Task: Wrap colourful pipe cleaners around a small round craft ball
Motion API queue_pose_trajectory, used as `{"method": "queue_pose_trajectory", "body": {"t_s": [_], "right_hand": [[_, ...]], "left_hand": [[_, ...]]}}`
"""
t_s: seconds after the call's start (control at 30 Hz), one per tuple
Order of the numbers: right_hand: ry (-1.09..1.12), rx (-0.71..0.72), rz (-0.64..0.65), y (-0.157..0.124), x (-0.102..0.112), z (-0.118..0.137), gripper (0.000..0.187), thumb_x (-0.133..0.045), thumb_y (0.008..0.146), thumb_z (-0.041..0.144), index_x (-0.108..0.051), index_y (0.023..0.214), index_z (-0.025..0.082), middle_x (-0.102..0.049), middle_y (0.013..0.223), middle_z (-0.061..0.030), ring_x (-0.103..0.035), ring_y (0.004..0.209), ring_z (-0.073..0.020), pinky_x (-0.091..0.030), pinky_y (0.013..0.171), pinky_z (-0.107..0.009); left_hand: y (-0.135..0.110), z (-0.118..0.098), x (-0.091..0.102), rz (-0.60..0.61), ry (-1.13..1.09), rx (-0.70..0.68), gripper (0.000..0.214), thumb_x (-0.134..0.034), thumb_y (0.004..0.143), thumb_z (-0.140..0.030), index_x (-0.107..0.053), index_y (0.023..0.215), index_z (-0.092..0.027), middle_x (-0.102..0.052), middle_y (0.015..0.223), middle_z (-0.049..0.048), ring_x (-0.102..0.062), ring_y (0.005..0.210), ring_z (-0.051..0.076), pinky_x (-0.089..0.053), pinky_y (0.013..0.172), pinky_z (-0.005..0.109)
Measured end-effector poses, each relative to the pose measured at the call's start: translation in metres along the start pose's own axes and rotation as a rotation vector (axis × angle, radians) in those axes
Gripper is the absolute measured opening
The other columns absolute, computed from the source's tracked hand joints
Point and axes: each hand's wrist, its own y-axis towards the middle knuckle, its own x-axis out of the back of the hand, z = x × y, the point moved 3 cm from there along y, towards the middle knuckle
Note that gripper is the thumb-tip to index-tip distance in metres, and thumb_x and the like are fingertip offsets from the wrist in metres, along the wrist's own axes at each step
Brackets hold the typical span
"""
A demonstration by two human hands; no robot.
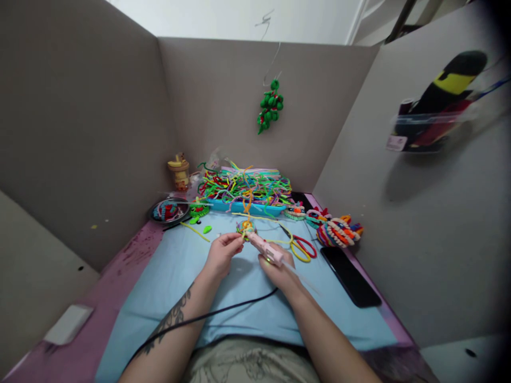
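My right hand (pixel 279 268) grips a pink glue gun (pixel 266 249) with its nozzle pointed at a small coiled pipe-cleaner piece (pixel 245 227). My left hand (pixel 224 251) pinches that multicoloured piece from the left, just above the light blue mat (pixel 239 303). An orange pipe cleaner sticks up from the piece. The gun's black cord (pixel 207 316) trails back across the mat toward my body.
A blue tray (pixel 243 207) heaped with coloured pipe cleaners stands behind. Red and yellow scissors (pixel 301 247), a black phone (pixel 349 276) and finished coiled pieces (pixel 339 231) lie to the right. A dark dish (pixel 170 211) and small jar (pixel 179 173) sit left. Grey partitions enclose the desk; a green ornament (pixel 270 106) hangs behind.
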Motion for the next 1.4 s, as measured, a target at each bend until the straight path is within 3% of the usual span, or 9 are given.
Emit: {"method": "queue_pose_trajectory", "body": {"t_s": [1.4], "right_hand": [[-0.039, 0.008, 0.015, -0.0003, -0.0015, -0.0027, 0.017, -0.049, 0.066, 0.019, -0.063, 0.076, 0.019, -0.064, 0.07, -0.0006, -0.058, 0.064, -0.0165, -0.045, 0.062, -0.025]], "left_hand": [[0.0018, 0.0017, 0.0012, 0.022, 0.027, -0.012, 0.03, -0.082, 0.053, -0.033, -0.071, 0.074, -0.015, -0.066, 0.064, 0.0016, -0.056, 0.058, 0.01, -0.044, 0.06, 0.023]]}}
